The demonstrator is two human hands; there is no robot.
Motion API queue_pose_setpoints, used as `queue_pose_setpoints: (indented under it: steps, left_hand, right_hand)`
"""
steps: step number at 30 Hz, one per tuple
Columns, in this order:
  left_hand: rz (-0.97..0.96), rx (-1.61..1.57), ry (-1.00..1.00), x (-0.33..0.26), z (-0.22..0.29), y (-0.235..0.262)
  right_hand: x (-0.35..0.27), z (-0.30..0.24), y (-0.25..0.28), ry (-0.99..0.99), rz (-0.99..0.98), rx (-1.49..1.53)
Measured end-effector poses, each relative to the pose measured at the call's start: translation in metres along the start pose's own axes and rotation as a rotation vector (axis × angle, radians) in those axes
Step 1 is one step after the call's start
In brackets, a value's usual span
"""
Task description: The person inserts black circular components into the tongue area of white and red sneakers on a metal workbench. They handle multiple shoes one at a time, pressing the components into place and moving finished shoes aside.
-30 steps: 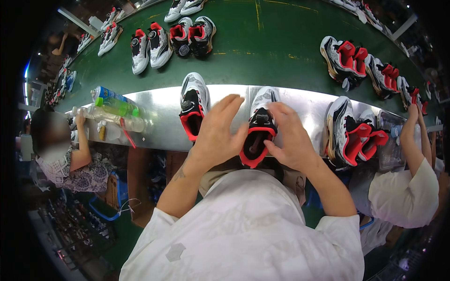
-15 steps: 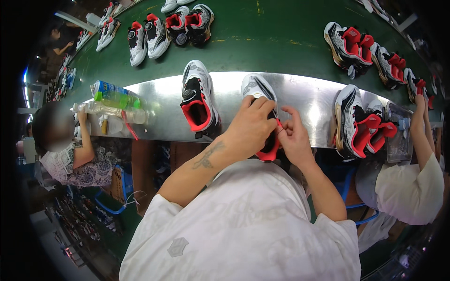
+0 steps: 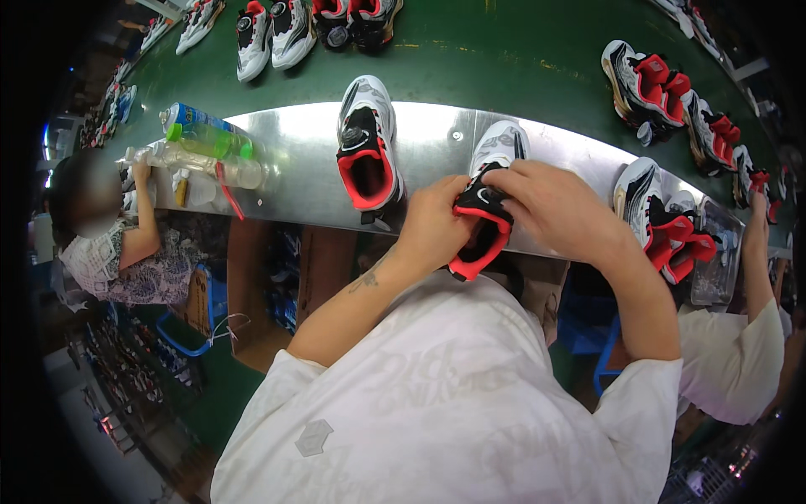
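Observation:
A white, black and red sneaker (image 3: 489,181) lies toe-away on the metal ledge (image 3: 437,139) in front of me. My left hand (image 3: 432,223) grips its red-lined heel collar from the left side. Over the tongue and top of the same shoe rests my right hand (image 3: 550,202), fingers curled on it. A matching sneaker (image 3: 367,151) stands alone on the ledge just to the left, untouched.
A green conveyor belt (image 3: 504,59) behind the ledge carries more sneakers (image 3: 655,88). Plastic bottles (image 3: 201,143) lie at the ledge's left end near a seated person (image 3: 117,244). Another worker's arm (image 3: 756,244) and a pair of sneakers (image 3: 663,223) are at the right.
The view has tilted, so the shoe and ledge sit lower and more to the right. Both hands have stayed on the shoe; the right hand has shifted onto its tongue.

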State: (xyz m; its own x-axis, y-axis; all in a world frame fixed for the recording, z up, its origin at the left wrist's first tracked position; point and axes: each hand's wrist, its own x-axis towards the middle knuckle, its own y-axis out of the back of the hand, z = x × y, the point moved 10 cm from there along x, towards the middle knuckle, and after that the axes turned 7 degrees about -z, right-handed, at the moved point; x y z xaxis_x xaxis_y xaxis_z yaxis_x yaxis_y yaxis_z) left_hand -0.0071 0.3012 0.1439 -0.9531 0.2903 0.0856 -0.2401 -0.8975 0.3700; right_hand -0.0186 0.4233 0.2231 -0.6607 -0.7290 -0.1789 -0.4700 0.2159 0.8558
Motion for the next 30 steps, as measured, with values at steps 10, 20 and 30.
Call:
queue_pose_setpoints:
  steps: [10,20,30]
  left_hand:
    - [0.070,0.187,-0.056,-0.004,0.012,0.001]
    - [0.074,0.106,-0.270,-0.012,0.027,0.000]
    - [-0.105,0.173,-0.050,0.000,0.007,-0.020]
  right_hand:
    - [-0.004,-0.011,0.014,0.168,0.308,-0.160]
    - [-0.012,0.002,0.001,0.067,0.322,-0.033]
    - [-0.009,0.008,-0.004,0.002,0.184,-0.018]
